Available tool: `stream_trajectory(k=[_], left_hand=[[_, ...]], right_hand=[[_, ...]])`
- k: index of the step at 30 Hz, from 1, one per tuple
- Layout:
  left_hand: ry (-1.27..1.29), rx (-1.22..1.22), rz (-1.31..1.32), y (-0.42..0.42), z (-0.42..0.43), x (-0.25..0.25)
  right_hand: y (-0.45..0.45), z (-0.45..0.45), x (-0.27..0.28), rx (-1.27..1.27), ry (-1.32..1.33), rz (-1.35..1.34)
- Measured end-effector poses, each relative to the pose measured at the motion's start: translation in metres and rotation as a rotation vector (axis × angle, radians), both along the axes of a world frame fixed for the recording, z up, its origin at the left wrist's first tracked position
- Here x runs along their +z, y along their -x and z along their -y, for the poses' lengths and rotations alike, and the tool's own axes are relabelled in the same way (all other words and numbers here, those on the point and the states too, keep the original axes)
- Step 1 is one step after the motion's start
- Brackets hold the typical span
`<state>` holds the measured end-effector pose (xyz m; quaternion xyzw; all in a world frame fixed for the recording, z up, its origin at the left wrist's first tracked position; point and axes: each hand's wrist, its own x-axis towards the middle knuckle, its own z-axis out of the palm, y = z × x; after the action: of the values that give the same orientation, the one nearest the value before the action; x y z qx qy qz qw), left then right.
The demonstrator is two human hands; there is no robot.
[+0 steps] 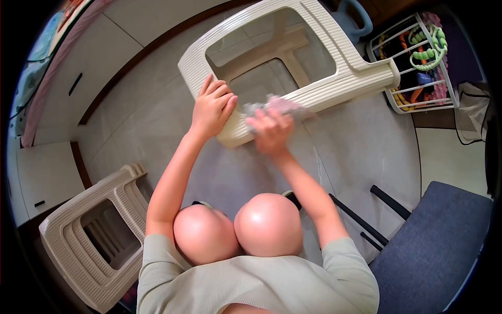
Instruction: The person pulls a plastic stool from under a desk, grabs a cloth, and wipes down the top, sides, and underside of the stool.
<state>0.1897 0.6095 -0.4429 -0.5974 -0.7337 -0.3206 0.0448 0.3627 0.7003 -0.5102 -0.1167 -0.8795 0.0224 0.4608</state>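
A cream plastic frame (361, 78) with ribbed edges and a large rectangular opening stands tilted on the floor ahead of me. My left hand (212, 107) is closed over its near left corner, fingers on the rim of the opening. Against the near ribbed side, my right hand (273, 130) presses a crumpled pink and whitish cloth (285, 106). That hand and the cloth are smeared by motion, and some of its fingers are hard to make out.
To the left lies a similar cream plastic piece (99, 230). A white rack (413, 63) with colourful ropes stands at the back right, near a blue plastic item (353, 23). A dark blue padded seat (434, 251) with black legs is at right; white cabinets (99, 63) line the left.
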Motion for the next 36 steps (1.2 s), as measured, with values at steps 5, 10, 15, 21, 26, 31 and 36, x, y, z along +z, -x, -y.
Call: stream_trajectory(k=[5, 10, 15, 21, 26, 31, 36], left_hand=[[0.010, -0.035, -0.009, 0.000, 0.002, 0.000], [0.015, -0.002, -0.036, -0.003, 0.001, 0.000], [0.146, -0.041, -0.065, -0.040, -0.010, 0.022], [0.324, -0.064, 0.074, -0.079, -0.025, 0.039], [0.234, 0.005, -0.022, -0.079, -0.023, 0.018], [0.200, 0.026, 0.002, -0.073, -0.014, 0.022], [0.207, -0.010, 0.104, -0.049, 0.038, 0.034]], right_hand=[[-0.001, 0.016, 0.007, 0.148, -0.077, 0.116], [-0.040, -0.067, 0.036, 0.087, -0.017, 0.191], [-0.040, -0.054, 0.043, -0.037, 0.116, 0.184], [-0.045, -0.069, 0.039, 0.096, -0.040, 0.239], [-0.069, -0.142, 0.055, -0.043, 0.033, 0.154], [-0.062, -0.116, 0.062, -0.117, 0.139, 0.134], [-0.049, -0.035, 0.055, 0.001, 0.080, 0.217]])
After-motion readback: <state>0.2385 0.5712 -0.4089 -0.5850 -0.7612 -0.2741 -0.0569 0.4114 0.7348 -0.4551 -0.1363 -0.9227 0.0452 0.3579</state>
